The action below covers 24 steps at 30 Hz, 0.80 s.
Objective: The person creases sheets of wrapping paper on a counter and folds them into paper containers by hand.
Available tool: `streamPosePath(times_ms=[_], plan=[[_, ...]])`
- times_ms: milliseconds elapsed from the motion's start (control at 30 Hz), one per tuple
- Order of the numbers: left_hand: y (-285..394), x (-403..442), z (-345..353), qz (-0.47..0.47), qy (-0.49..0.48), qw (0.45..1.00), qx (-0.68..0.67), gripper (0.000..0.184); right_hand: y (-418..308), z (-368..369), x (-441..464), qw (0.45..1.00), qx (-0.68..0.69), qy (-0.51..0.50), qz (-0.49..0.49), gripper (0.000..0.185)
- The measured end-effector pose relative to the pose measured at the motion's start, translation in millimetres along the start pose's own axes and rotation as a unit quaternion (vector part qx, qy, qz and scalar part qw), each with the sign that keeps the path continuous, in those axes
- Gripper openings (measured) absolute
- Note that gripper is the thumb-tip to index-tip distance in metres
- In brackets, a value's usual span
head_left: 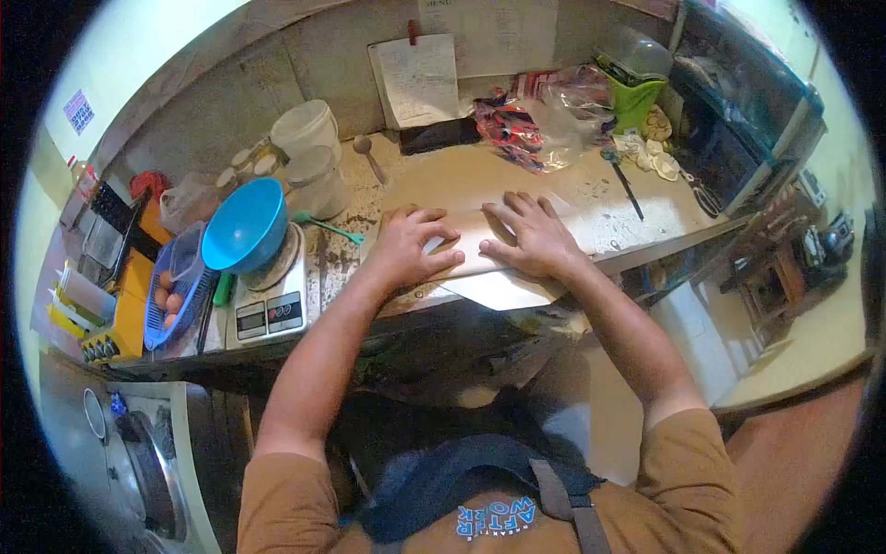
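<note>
A large sheet of brown card or paper (443,180) lies on the worktop, its near part folded. A pale flap of it (503,290) hangs past the table's front edge. My left hand (411,245) presses on the left part of the fold, fingers apart and slightly bent. Opposite it, my right hand (531,235) lies on the sheet with fingers spread and thumb pointing toward the left one. Neither palm closes around anything. Whatever is under my palms is hidden.
On the left, a blue bowl (244,224) sits on a kitchen scale (270,317), beside a blue basket (173,309) with eggs. A wooden spoon (369,159) and a green utensil (332,230) lie near the sheet. Scissors (705,196) and a dark knife-like tool (626,185) lie to the right.
</note>
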<state>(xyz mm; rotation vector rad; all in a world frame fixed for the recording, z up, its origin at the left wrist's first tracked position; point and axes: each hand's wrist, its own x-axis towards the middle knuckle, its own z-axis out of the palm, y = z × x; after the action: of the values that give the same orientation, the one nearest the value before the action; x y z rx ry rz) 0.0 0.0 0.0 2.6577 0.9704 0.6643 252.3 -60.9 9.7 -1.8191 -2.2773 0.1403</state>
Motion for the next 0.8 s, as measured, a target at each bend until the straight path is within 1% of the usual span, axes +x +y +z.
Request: streamPosePath(times_ms=[67,167,267,367,667,800], plan=[[5,-6,0,0.019,0.045,0.999,0.016,0.039,-2,3,-3,1.000,-0.004,0.012,-0.001,0.080],[4,-1,3,0.024,0.075,0.997,0.022,0.038,2,1,2,1.000,0.003,0.021,-0.002,0.079],[4,-3,6,0.014,0.084,0.996,-0.002,0.039,2,2,1,1.000,0.012,0.028,-0.004,0.079],[3,-2,7,0.021,0.085,0.996,0.006,0.040,5,3,1,0.999,0.014,0.031,-0.011,0.079],[7,-6,6,-0.003,0.080,0.997,0.011,0.043,3,0,0,0.999,0.016,0.027,-0.012,0.077],[8,-6,5,0.006,0.087,0.996,0.007,0.042,5,5,0,0.999,0.007,0.046,-0.014,0.076]])
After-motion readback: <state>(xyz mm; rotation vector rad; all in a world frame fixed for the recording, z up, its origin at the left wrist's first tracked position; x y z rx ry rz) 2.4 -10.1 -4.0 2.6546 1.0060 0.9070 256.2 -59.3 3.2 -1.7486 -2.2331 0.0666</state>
